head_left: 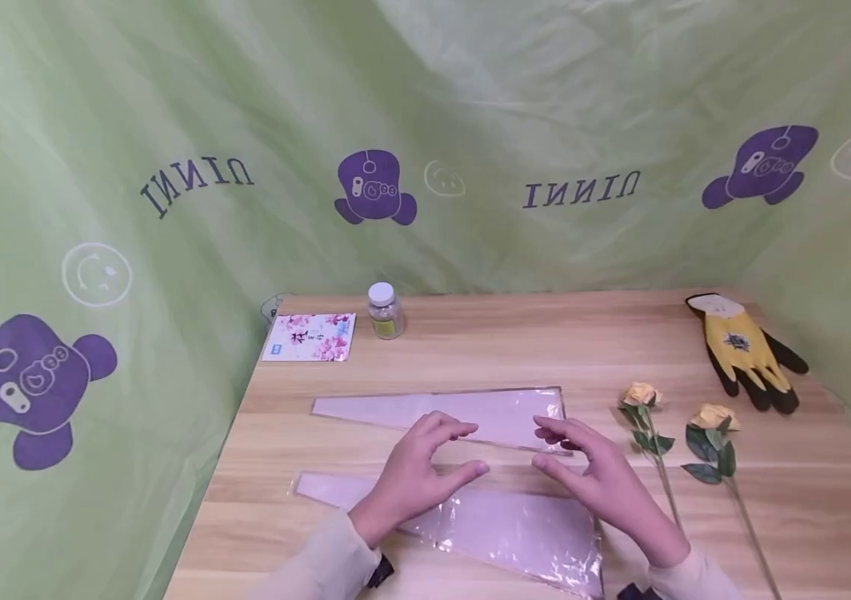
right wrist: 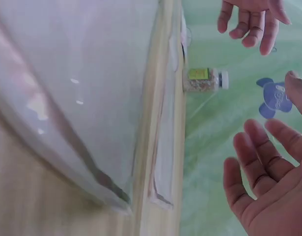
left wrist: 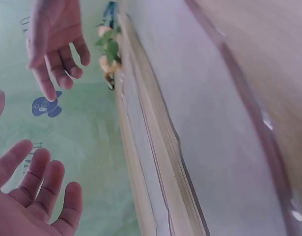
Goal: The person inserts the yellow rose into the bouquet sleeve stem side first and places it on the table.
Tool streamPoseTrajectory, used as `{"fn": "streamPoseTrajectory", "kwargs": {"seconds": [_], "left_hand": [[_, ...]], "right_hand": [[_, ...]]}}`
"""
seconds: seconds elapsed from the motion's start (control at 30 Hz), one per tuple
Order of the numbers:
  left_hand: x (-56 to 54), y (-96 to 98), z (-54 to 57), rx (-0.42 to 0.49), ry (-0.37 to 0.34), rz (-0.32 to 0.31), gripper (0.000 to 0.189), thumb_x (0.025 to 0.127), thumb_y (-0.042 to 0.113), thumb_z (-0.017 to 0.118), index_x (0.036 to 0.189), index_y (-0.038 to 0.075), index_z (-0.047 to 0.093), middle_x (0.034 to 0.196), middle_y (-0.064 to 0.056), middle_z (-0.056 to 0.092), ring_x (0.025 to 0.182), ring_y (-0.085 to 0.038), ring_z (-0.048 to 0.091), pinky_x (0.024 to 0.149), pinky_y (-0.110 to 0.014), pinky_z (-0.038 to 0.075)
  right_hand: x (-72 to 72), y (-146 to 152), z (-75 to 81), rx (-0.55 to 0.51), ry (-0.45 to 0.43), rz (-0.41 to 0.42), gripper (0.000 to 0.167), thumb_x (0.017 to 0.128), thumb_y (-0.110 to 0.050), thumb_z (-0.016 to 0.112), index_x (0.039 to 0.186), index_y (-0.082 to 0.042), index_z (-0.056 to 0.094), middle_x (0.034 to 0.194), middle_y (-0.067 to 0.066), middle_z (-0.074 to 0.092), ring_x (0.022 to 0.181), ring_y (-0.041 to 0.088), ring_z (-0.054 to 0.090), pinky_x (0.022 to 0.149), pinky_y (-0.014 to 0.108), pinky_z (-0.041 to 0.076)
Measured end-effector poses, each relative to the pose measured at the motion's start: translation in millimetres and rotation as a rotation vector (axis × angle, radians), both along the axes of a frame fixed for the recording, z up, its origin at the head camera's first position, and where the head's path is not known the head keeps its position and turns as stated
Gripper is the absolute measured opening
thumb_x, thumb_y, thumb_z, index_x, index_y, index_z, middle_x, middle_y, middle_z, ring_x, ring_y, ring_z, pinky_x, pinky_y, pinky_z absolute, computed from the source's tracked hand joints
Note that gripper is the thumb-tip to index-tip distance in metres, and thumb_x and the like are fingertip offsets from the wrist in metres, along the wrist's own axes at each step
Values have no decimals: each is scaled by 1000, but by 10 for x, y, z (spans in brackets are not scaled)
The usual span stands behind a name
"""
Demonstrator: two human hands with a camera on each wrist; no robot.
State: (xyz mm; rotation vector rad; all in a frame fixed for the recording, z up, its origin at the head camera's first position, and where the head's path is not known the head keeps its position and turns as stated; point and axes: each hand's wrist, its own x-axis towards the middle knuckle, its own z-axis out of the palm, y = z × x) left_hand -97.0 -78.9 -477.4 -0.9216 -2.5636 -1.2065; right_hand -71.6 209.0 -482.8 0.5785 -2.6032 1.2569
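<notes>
Two flat, tapered clear sleeves with pale lilac sheets lie on the table, a farther sleeve [head_left: 395, 408] and a nearer sleeve [head_left: 523, 533]. Over them hover both hands, facing each other with a gap between. My left hand [head_left: 425, 471] has loosely bent fingers and its thumb held apart; nothing is in it. Opposite, my right hand [head_left: 598, 475] is likewise relaxed, its fingertips overlapping the wide end of the farther sleeve in the head view. In the right wrist view, the right palm [right wrist: 273, 201] is bare. The left fingers [left wrist: 50, 182] show spread in the left wrist view.
Two yellow artificial roses, one rose [head_left: 643, 396] left of the other rose [head_left: 713, 417], lie at the right. Behind them is a yellow and black work glove [head_left: 743, 346]. A floral-printed packet [head_left: 310, 337] and a white-capped jar [head_left: 385, 312] are at the back left. Green curtain [head_left: 470, 83] surrounds the table.
</notes>
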Motion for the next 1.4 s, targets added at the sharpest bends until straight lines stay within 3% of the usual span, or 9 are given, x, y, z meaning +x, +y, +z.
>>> {"fn": "streamPoseTrajectory", "kwargs": {"seconds": [0.1,0.23,0.47,0.67,0.8,0.93,1.17,1.37,1.4], "left_hand": [[-63,92,-13,127,-92,-24,45,88,46,79,123,20,71,105,14,62,98,-8,59,86,-29,54],[-215,256,-57,115,-146,-55,42,88,45,80,120,18,73,89,14,60,79,-5,57,71,-23,54],[-701,597,-196,-60,-212,-76,49,87,51,78,122,16,74,66,14,51,58,-1,46,56,-19,43],[-984,864,-316,-269,-233,-148,52,87,53,76,128,21,71,65,14,55,58,-2,50,55,-20,45],[-1048,1011,-357,-437,-191,-195,54,86,52,77,132,24,70,63,15,54,62,-1,52,55,-21,44],[-1058,1094,-376,-511,-165,-205,55,85,50,79,133,24,69,61,16,54,71,-2,55,62,-24,48],[-1083,1104,-417,-508,-142,-218,56,85,51,79,134,25,68,74,15,62,77,-3,58,66,-27,51],[-1119,1086,-463,-484,-133,-197,56,84,51,80,132,24,70,108,9,73,88,-5,63,68,-28,53],[-1124,1083,-470,-474,-141,-198,55,85,50,80,132,23,70,104,8,73,86,-6,64,67,-27,52]], "right_hand": [[-61,4,4,-85,-18,-13,40,90,-13,79,128,-10,68,109,3,72,95,21,68,79,37,61],[-140,62,-12,-94,-83,-83,35,91,-13,79,123,-3,69,101,5,72,85,16,67,71,29,61],[-340,279,-75,27,-209,-286,35,93,-18,77,120,2,69,93,4,71,80,18,66,66,26,56],[-450,345,-132,187,-272,-287,38,91,-21,77,117,6,70,87,2,72,74,16,66,68,38,57],[-513,312,-131,259,-291,-273,32,91,-21,77,108,6,72,82,1,71,74,18,66,74,46,58],[-558,322,-163,258,-288,-262,17,90,-17,77,94,-1,74,75,-2,67,67,14,60,66,39,55],[-547,297,-176,215,-179,-235,4,87,-8,76,85,-8,72,78,0,62,70,15,56,66,34,49],[-561,253,-123,133,-214,-209,14,97,-15,69,97,-3,75,89,5,71,78,19,64,73,40,55],[-567,246,-119,123,-225,-212,15,98,-16,68,99,-2,75,89,6,72,78,19,64,73,41,56]]}}
